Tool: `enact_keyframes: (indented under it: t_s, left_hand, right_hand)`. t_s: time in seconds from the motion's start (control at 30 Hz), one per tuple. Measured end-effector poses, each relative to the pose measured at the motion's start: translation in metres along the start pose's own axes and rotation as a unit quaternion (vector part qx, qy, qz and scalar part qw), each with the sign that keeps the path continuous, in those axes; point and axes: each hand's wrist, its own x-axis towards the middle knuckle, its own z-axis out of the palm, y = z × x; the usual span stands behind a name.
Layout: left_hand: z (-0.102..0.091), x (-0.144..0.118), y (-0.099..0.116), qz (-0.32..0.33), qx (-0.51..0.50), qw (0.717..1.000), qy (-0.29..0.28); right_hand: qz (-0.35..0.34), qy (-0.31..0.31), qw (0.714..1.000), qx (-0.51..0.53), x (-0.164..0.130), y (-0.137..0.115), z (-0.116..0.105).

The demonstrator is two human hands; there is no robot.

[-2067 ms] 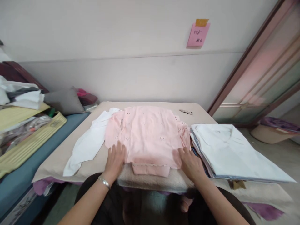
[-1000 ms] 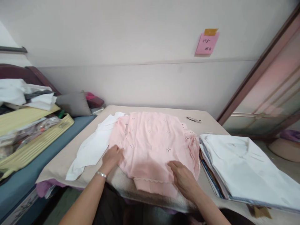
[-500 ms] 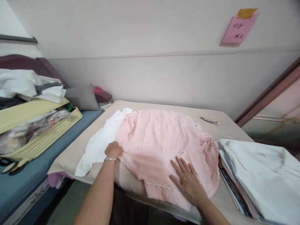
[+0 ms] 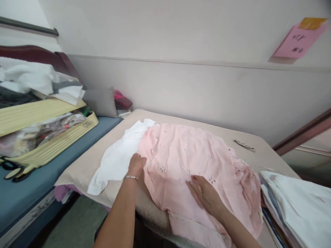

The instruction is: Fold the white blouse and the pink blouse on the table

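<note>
Pink top (image 4: 196,162) lies spread on the table (image 4: 85,165), overlapping a white garment (image 4: 116,160). Left hand (image 4: 136,164) pinches its left edge — gathering it; right hand (image 4: 207,194) lies flat, fingers released — pinning cloth.

Blouse (image 4: 196,162) mid-table (image 4: 85,168), shirt (image 4: 117,160) under its L edge, folded stack (image 4: 300,203) to R, clip (image 4: 244,145) behind.

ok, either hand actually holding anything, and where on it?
Left hand touches the pink garment at its left edge; a grip cannot be told. Right hand lies flat on its front, holding nothing.
</note>
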Motion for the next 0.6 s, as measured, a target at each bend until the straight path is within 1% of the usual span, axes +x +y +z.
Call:
enact_keyframes:
  t_s: [0.1, 0.17, 0.23, 0.3, 0.37, 0.43, 0.5, 0.53, 0.6]
  left_hand:
    - [0.018, -0.015, 0.016, 0.025, -0.106, 0.994, -0.018]
    - [0.031, -0.025, 0.026, 0.036, -0.172, 0.984, -0.025]
    - [0.042, -0.034, 0.034, 0.061, -0.250, 0.966, -0.034]
    - [0.047, -0.038, 0.038, 0.094, -0.285, 0.952, -0.057]
    - [0.049, -0.041, 0.039, 0.143, -0.248, 0.952, -0.107]
    - [0.051, -0.043, 0.036, 0.230, -0.164, 0.946, -0.162]
    - [0.054, -0.047, 0.032, 0.333, -0.045, 0.922, -0.195]
    - [0.057, -0.050, 0.029, 0.372, 0.023, 0.905, -0.205]
    - [0.063, -0.057, 0.025, 0.415, 0.141, 0.871, -0.223]
  right_hand:
    - [0.022, -0.029, 0.997, 0.070, 0.074, -0.034, -0.002]
    - [0.066, -0.036, 0.993, 0.092, 0.131, -0.051, 0.002]
    - [0.091, -0.030, 0.991, 0.091, 0.187, -0.063, 0.011]
    - [0.113, -0.026, 0.990, 0.086, 0.238, -0.070, 0.024]
    - [0.135, -0.026, 0.987, 0.078, 0.277, -0.075, 0.039]
    - [0.154, -0.032, 0.985, 0.067, 0.305, -0.077, 0.052]
    - [0.170, -0.038, 0.983, 0.053, 0.320, -0.077, 0.062]
    - [0.177, -0.038, 0.982, 0.046, 0.324, -0.077, 0.065]
    - [0.189, -0.033, 0.981, 0.038, 0.325, -0.075, 0.068]
